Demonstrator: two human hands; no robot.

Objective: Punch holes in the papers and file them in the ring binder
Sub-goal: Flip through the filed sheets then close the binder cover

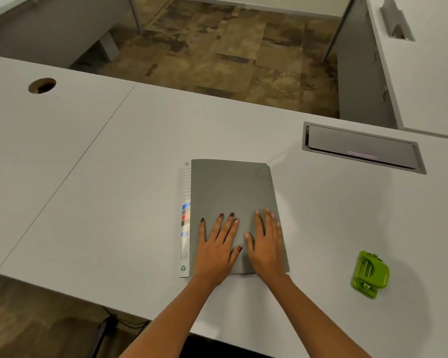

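A grey ring binder (230,187) lies shut on the white desk (109,177), with a white labelled spine strip along its left edge. My left hand (216,248) and my right hand (265,245) both rest flat on the near half of its cover, fingers straight and spread. A thin white paper edge shows under the binder's near edge. A green hole punch (370,273) sits on the desk to the right, well apart from my hands.
A grey cable hatch (362,147) is set into the desk behind and right of the binder. A round cable hole (42,85) lies far left. The desk's near edge runs just below my forearms. Another desk stands at the right.
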